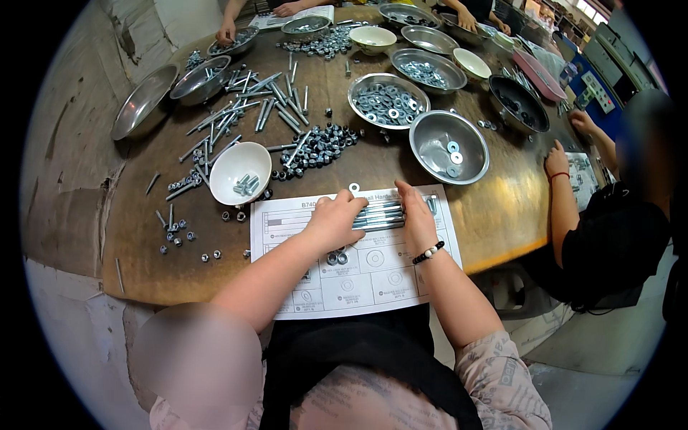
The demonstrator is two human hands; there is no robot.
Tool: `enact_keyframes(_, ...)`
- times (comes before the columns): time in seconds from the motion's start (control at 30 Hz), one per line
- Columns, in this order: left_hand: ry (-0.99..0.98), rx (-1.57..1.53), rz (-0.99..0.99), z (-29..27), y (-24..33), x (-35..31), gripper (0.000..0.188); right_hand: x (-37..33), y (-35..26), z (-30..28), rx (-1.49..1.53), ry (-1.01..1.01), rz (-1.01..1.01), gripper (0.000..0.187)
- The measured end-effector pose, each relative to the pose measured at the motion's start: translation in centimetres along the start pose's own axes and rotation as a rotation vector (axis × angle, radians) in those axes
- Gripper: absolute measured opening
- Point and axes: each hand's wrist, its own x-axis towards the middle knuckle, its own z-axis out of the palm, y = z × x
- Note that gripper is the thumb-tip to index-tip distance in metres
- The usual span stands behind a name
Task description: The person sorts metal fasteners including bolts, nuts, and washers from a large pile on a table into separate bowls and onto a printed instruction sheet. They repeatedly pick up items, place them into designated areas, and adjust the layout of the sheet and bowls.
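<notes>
Several long silver bolts (380, 216) lie side by side across a printed paper sheet (344, 304). At their left ends, my left hand (334, 221) is closed on them with bent fingers. My right hand (418, 221), a beaded bracelet at its wrist, is held on edge at their right ends with fingers stretched out. Short threaded pieces (431, 206) show just beyond it. Below the bolts, a few nuts (337, 257) rest on the sheet. One flat washer (354, 188) is at the sheet's top edge.
Around the sheet stand a white bowl (241, 153) of small studs, a steel bowl (448, 168) with washers, and a fuller washer bowl (362, 84). Loose nuts (322, 149) and long bolts (269, 100) cover the table's middle. Another person (598, 229) sits at right; other hands (226, 33) work opposite.
</notes>
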Motion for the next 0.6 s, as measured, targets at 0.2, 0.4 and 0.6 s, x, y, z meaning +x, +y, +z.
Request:
enact_keyframes(0.2, 0.121, -0.047, -0.007, -1.0, -0.1, -0.7, 0.054, 1.6, 0.4, -1.1, -0.387, -0.014, -0.179, 0.032)
enact_keyframes(0.4, 0.384, -0.042, -0.144, -2.5, -6.0, 0.7, 0.056, 4.1, -3.9, 2.1, -0.71, -0.256, -0.333, 0.029)
enact_keyframes(0.6, 0.424, 0.163, -0.217, -2.1, -8.0, 5.2, 0.072, 8.3, -1.6, 4.5, -0.89, -0.32, -0.417, 0.031)
